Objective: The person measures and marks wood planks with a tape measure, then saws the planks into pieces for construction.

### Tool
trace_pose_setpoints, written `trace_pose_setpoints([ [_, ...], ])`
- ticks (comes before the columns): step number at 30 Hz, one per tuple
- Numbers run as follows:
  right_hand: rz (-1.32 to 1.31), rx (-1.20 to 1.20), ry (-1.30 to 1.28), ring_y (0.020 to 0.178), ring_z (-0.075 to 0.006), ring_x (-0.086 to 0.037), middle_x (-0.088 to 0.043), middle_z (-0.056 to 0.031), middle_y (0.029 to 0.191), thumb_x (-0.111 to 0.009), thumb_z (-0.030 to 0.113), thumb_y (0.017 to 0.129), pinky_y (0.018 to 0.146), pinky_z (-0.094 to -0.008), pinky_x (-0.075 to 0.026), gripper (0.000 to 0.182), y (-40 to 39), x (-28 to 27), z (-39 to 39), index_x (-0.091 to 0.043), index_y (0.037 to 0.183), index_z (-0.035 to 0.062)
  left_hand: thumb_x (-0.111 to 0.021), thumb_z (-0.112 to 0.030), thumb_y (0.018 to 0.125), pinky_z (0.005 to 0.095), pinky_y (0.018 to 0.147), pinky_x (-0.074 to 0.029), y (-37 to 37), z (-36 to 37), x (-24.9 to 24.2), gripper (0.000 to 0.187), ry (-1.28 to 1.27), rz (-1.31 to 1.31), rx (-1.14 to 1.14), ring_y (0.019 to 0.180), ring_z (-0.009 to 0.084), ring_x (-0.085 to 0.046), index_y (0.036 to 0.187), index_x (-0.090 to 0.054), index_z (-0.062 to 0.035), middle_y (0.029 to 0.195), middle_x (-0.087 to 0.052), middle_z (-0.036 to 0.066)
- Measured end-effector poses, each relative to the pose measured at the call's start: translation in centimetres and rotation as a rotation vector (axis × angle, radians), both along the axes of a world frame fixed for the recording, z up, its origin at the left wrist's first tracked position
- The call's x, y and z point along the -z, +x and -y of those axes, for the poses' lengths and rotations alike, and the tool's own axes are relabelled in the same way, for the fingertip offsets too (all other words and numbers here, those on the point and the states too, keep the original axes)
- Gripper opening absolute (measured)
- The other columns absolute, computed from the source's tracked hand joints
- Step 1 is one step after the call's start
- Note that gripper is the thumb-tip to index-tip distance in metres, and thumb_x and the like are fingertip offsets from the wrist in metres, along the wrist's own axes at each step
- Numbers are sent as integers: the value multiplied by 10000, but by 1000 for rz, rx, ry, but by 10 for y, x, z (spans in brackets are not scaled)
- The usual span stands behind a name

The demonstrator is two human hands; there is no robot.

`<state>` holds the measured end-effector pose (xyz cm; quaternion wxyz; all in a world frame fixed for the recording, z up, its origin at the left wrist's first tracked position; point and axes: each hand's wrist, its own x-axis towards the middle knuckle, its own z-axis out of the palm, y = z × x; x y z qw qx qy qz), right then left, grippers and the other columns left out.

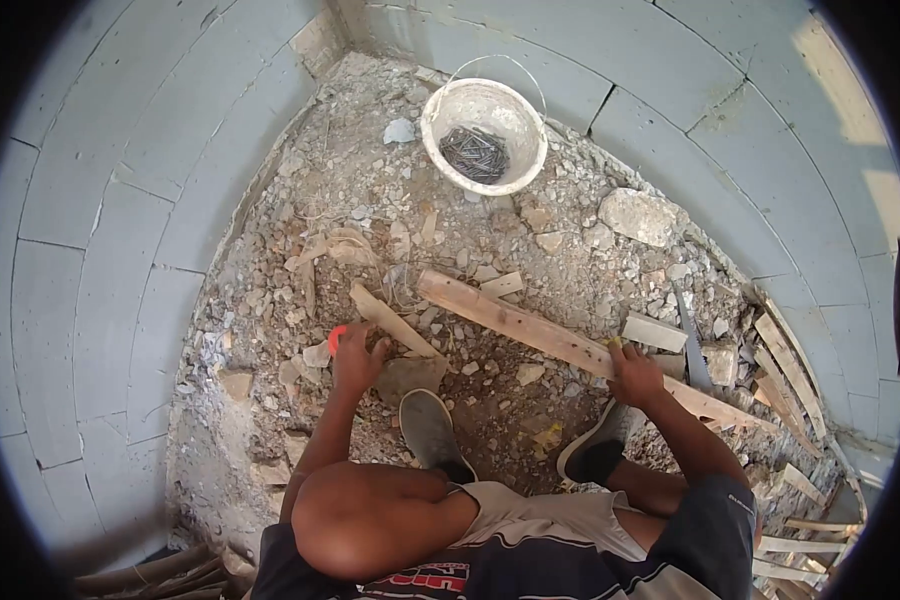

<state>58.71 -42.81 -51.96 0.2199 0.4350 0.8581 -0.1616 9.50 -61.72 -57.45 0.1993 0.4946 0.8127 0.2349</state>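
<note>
My right hand is closed round a long wooden plank, which slants across the rubble in front of my feet. Small dark marks dot the plank's face. My left hand has its fingers curled at a small red object, mostly covered by the hand, so its kind does not show. Just beside that hand, a shorter piece of wood lies on the ground. Further off stands a white bucket with a wire handle, holding many nails.
Broken stones and rubble cover the floor between grey block walls. A large stone chunk lies near the right wall. A thin grey blade, wood offcuts and strips lie at the right. Poles lie bottom left.
</note>
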Motion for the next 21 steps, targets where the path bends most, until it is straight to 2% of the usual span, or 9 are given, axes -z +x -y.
trace_pose_setpoints([
  [4,-184,-148,189,1106,-346,-564,-554,-141,1115,-791,246,667,903,-491,-493,793,-2,-34,9,-473,1381,108,-727,-276,894,393,827,-525,24,7,-1,473,-71,350,-181,1012,257,-668,1251,-590,2,1110,-684,177],
  [5,-267,-175,244,1063,-334,-558,-544,-127,1095,-800,241,661,881,-473,-495,775,-6,-44,7,-498,1366,130,-727,-276,894,393,827,-525,30,1,-7,473,-55,341,-176,1012,257,-668,1251,-590,2,1110,-684,177],
  [7,-305,-132,276,1050,-327,-563,-542,-126,1085,-797,233,671,869,-462,-497,756,-21,-71,-2,-505,1361,131,-682,-321,942,358,838,-515,46,-12,-29,525,-198,786,-106,1032,197,-658,1345,-536,-18,1183,-671,159],
  [8,-327,-94,294,1036,-321,-568,-541,-126,1076,-794,226,681,856,-451,-500,738,-26,-89,-4,-512,1356,132,-682,-321,942,358,838,-515,51,-20,-48,525,-209,778,-59,1032,197,-658,1345,-536,-18,1183,-671,159],
  [10,-378,-106,469,1002,-310,-574,-534,-119,1047,-786,206,703,831,-431,-509,716,-35,-138,-13,-511,1360,132,-636,-367,971,340,856,-505,67,-51,-97,579,-73,1034,46,1043,181,-649,1419,-469,-40,1228,-649,140],
  [12,-412,-129,665,969,-295,-581,-532,-108,1020,-787,182,702,808,-423,-513,724,-40,-186,-19,-499,1365,144,-563,-496,986,308,837,-519,71,-76,-135,639,41,888,205,1020,179,-663,1413,-465,-30,1207,-653,109],
  [18,-677,-135,1159,888,-298,-586,-529,-79,930,-786,173,670,717,-403,-523,711,-46,-331,-31,-516,1327,180,-513,-592,974,314,884,-505,82,-123,-273,773,278,739,480,1015,194,-666,1483,-374,-28,1218,-644,117],
  [20,-682,-136,1254,893,-267,-622,-580,-89,962,-783,229,760,699,-395,-532,632,-57,-367,-23,-491,1298,75,-510,-670,935,315,892,-504,105,-132,-327,877,370,695,571,1033,199,-662,1507,-332,-29,1240,-631,135],
  [21,-716,-71,1154,971,-346,-620,-591,-147,1036,-756,184,761,764,-419,-544,629,-69,-394,-11,-485,1319,77,-521,-691,915,322,907,-502,117,-135,-352,923,426,663,626,1068,214,-652,1521,-307,-29,1275,-609,160],
])
